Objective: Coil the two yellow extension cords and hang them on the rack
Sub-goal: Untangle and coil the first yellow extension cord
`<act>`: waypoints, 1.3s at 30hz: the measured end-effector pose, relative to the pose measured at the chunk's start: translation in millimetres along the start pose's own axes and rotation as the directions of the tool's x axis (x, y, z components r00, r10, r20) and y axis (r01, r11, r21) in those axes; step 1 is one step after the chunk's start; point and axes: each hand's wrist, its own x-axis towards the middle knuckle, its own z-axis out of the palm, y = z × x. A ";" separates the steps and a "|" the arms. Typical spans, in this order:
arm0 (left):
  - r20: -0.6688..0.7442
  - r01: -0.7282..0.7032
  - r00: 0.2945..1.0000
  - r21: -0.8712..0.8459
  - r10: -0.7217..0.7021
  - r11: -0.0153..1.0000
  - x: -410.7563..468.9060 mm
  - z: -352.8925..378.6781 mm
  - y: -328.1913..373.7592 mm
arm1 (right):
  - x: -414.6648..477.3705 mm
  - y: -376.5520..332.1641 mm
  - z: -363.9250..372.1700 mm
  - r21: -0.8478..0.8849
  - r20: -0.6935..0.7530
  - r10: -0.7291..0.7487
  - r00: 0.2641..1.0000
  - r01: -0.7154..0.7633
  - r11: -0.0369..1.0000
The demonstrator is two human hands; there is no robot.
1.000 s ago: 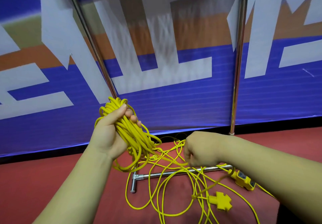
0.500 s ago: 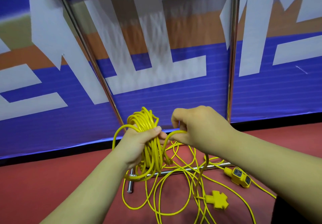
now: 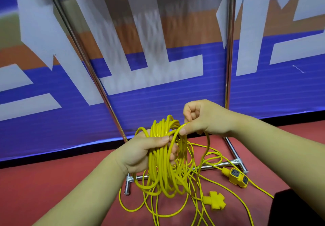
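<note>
Your left hand [image 3: 140, 152] grips the yellow coil [image 3: 164, 157], thumb clamped across its strands. Your right hand [image 3: 202, 118], just above and right of that grip, pinches a fresh cord loop [image 3: 206, 143]. Below both grips, loose cord [image 3: 228, 188], a socket block [image 3: 235, 176] and a plug [image 3: 213, 199] lie on the floor by the rack [image 3: 230, 53] base.

One wide-angle view from the person's head looks forward and down. It sits close over both forearms, which enter from the lower corners; the left grip [image 3: 140, 153] and right grip [image 3: 207, 118] meet on the yellow cord [image 3: 158, 169] just below centre. Beyond lie the red floor [image 3: 52, 181], the rack [image 3: 228, 50] poles running off the top edge, and a banner wall [image 3: 158, 102] filling the upper half
</note>
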 end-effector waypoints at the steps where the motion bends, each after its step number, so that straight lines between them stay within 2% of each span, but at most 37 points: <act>1: 0.017 0.011 1.000 0.021 -0.012 1.000 -0.1 1.0 1.0 | 0.9 2.6 -2.9 -0.005 0.013 0.018 1.000 -0.018 1.000; 2: 0.009 0.030 1.000 0.058 -0.030 0.998 -0.2 1.9 2.1 | 1.5 4.8 -6.3 -0.017 0.020 0.033 0.999 -0.033 0.999; 6: -0.207 0.136 0.975 0.241 -0.086 0.961 -3.5 -2.0 3.8 | -2.4 7.0 -20.5 -0.091 0.029 0.075 0.997 -0.073 0.993; 10: -0.172 0.142 0.979 0.204 -0.107 0.969 -7.1 3.4 4.7 | -2.6 6.8 -21.4 -0.095 -0.007 0.028 1.000 -0.029 0.995; 15: -0.162 0.146 0.980 0.214 -0.113 0.966 -7.8 7.6 5.4 | 4.9 10.2 -8.1 -0.208 -0.195 -0.117 0.974 0.075 0.975; 17: -0.143 0.132 0.984 0.183 -0.107 0.974 -9.4 6.6 5.6 | 4.3 11.5 -8.5 -0.205 -0.207 -0.112 0.972 0.068 0.976; 19: -0.058 0.099 0.994 0.071 -0.095 0.993 -11.5 7.9 8.3 | 1.2 13.5 -10.7 -0.147 -0.159 -0.062 0.985 0.038 0.988; 21: -0.022 0.023 0.999 -0.018 -0.024 1.000 -13.5 8.5 14.8 | -1.9 15.9 -12.3 -0.061 -0.086 -0.007 0.996 0.002 0.998; 24: -0.088 -0.099 0.993 -0.182 0.084 0.978 -17.2 6.3 25.7 | -4.3 19.8 -13.1 -0.021 0.009 0.039 0.999 -0.039 0.999; 28: -0.167 -0.191 0.974 -0.232 0.155 0.954 -22.5 0.7 32.6 | -2.2 24.8 -7.0 -0.157 0.070 0.046 0.997 -0.035 0.987; 30: -0.176 -0.194 0.971 -0.206 0.159 0.959 -24.0 -1.3 31.2 | -1.0 21.0 -4.1 -0.245 -0.005 0.013 1.000 -0.014 0.970; 32: -0.168 -0.170 0.975 -0.146 0.145 0.975 -24.2 -3.0 27.8 | -1.1 10.5 -4.5 -0.248 -0.167 -0.055 0.984 0.012 0.969; 35: -0.186 -0.103 0.976 0.075 0.116 0.992 -22.1 -2.6 17.0 | -4.7 -10.2 -5.7 -0.060 -0.367 -0.103 0.925 0.087 0.994; 39: -0.260 -0.050 0.961 0.185 0.097 0.982 -8.7 3.3 -1.4 | -6.0 -26.4 6.2 0.156 -0.412 -0.047 0.910 0.122 0.980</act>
